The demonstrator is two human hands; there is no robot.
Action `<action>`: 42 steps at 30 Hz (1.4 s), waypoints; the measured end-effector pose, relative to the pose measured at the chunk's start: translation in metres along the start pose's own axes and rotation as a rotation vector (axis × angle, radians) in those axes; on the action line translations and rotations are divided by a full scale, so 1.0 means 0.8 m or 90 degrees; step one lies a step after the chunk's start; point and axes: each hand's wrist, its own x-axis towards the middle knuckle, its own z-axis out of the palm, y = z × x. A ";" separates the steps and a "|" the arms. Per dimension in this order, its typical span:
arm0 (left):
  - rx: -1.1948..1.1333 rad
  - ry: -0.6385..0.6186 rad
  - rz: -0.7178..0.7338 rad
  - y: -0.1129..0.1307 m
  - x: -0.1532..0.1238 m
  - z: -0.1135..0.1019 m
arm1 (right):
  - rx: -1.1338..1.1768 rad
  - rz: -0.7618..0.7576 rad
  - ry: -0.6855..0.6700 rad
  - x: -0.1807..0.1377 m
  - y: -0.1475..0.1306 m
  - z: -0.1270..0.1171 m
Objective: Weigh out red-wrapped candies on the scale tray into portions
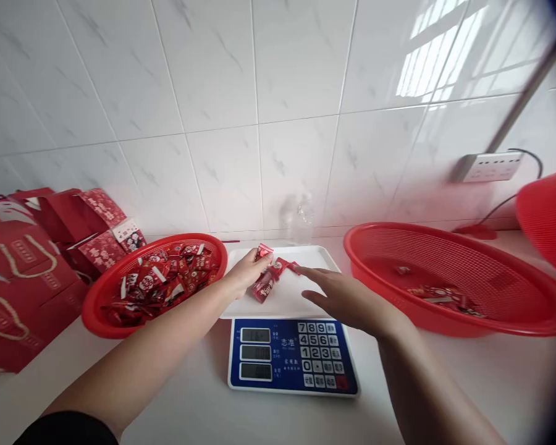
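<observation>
Over the white weighing tray (241, 309), my left hand (249, 269) is closed on a small red packet (264, 250). Below that hand a larger dark red packet (263, 287) lies on the tray. My right hand (336, 290) hovers at the tray's right side, its fingers stretched out and apart, fingertips beside another small red packet (294, 267). Whether they touch it I cannot tell. The tray belongs to a digital scale (291, 358) with a blue keypad panel facing me; its display digits are hard to read.
At left, a red basket (89, 303) holds many red packets. On the right, a larger red basket (514, 253) holds several. Red gift bags (28, 278) stand far left. A clear bottle (304, 216) stands behind the tray. A power strip (491, 167) hangs on the tiled wall.
</observation>
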 end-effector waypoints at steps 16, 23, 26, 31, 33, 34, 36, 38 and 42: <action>0.481 -0.020 0.161 0.005 -0.001 -0.025 | 0.072 -0.182 -0.033 0.016 -0.026 0.020; 0.498 -0.170 0.246 -0.021 -0.009 -0.026 | 0.064 -0.199 -0.047 0.017 -0.020 0.010; 0.517 -0.189 0.232 -0.022 -0.014 -0.023 | 0.051 -0.144 -0.061 0.015 -0.015 0.001; 0.494 -0.184 0.234 -0.022 -0.015 -0.014 | 0.058 -0.054 -0.029 0.013 -0.008 -0.001; 0.477 -0.176 0.248 -0.023 -0.015 -0.011 | 0.069 -0.032 -0.028 0.014 -0.007 0.003; 0.468 -0.174 0.252 -0.023 -0.016 -0.009 | 0.070 -0.021 -0.029 0.015 -0.007 0.005; 0.450 -0.179 0.257 -0.021 -0.018 -0.006 | 0.061 -0.008 -0.019 0.018 -0.007 0.009; 0.440 -0.190 0.273 -0.019 -0.021 -0.004 | 0.050 0.006 0.011 0.022 -0.006 0.014; 0.495 -0.173 0.282 -0.015 -0.025 0.002 | 0.040 0.039 0.082 0.029 0.002 0.023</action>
